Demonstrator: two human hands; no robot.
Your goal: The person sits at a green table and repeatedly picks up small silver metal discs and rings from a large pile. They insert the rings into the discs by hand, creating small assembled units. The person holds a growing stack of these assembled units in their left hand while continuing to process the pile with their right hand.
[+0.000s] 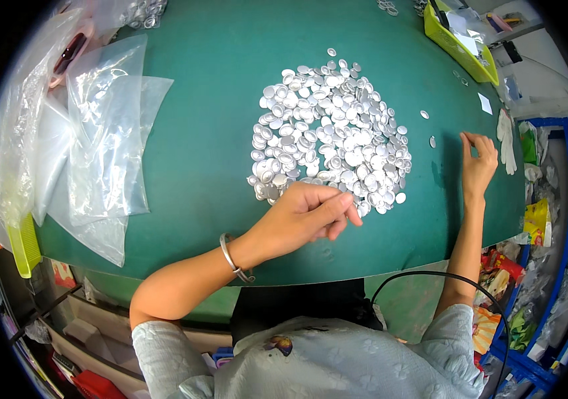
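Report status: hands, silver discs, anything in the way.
Left hand curled at the near edge of the silver discs, grip unclear. Right hand near white glove, grip unclear. Discs piled loosely, two strays right. Transparent bags off left, apart from the pile.

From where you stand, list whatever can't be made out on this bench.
- Left hand, head view: its own back and thumb hide the palm.
- Right hand, head view: anything between its fingertips is too small to tell.
- Silver oval discs, head view: upper ones hide those beneath.
- Shiny metal pieces, far left, head view: cut off by the top edge.
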